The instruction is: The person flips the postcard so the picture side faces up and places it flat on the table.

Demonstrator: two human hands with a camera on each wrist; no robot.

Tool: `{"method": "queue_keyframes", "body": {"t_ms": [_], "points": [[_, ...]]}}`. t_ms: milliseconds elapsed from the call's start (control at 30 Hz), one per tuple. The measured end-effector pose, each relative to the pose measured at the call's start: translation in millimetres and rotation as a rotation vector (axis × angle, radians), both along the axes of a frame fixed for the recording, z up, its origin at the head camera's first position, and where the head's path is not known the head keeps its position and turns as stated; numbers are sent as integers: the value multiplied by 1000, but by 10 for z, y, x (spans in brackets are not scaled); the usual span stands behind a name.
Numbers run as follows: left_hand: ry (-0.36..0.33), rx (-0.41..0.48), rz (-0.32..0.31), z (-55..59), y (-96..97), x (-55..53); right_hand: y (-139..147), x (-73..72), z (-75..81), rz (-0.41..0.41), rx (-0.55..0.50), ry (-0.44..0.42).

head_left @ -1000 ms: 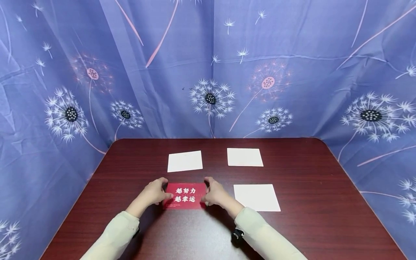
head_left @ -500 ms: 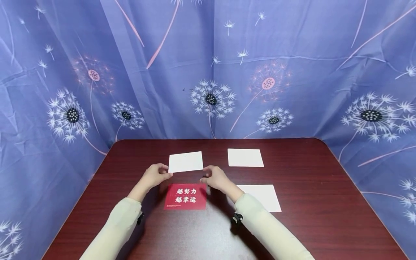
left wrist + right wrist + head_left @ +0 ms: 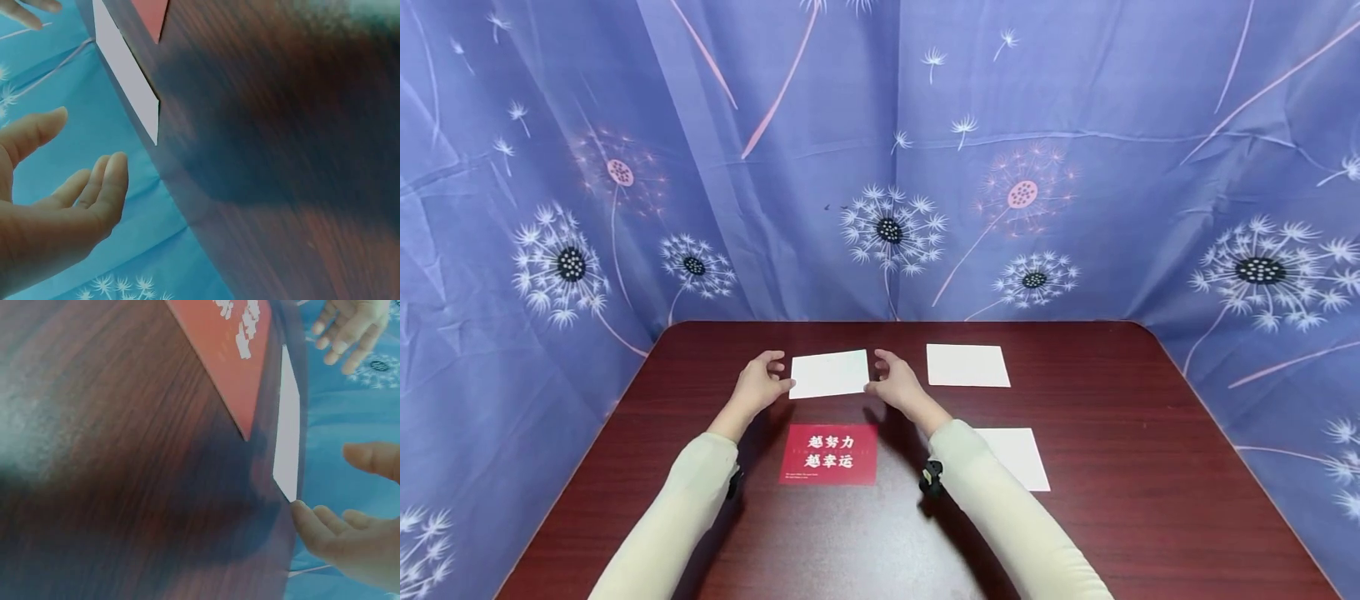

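Left hand (image 3: 756, 387): spread, centre left
Right hand (image 3: 897, 383): spread, centre
White card (image 3: 829, 374): between hands
Red card (image 3: 829, 452): lower centre

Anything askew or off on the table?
Slightly: the white card beyond the red card slants against the far edge of the table; the red card lies roughly square. No spill or damage visible.

Head cam: above and behind the fingers (image 3: 768, 357), facing forward/down, far enough back for table (image 3: 1097, 408) plus curtain (image 3: 790, 75). Wrist cams: close in, rolled, each looking past its own hand's fingers, left hand (image 3: 53, 231) or right hand (image 3: 356, 550), toward the opposite one. Both share the white card (image 3: 830, 374) between the fingers.
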State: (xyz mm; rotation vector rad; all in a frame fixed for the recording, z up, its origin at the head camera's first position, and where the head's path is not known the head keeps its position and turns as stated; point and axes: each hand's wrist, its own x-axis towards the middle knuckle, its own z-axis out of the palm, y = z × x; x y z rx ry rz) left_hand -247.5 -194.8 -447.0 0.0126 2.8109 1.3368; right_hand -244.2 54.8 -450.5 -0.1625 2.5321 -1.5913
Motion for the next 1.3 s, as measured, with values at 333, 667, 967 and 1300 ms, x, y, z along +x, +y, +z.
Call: {"method": "queue_keyframes", "body": {"t_ms": [333,667,967,1300], "points": [[-48,55,-6,-123,72,-166,-119,-156,-139,-3,-41,-38],[-118,100,28,-164,166,-227,-154,-251,-205,0,-112,-95],[-133,124,74,-198,196,-266,-200,-265,-226,15,-167,-148],[-141,104,135,-196,209,-272,-225,-247,-202,-26,-194,-162]]}}
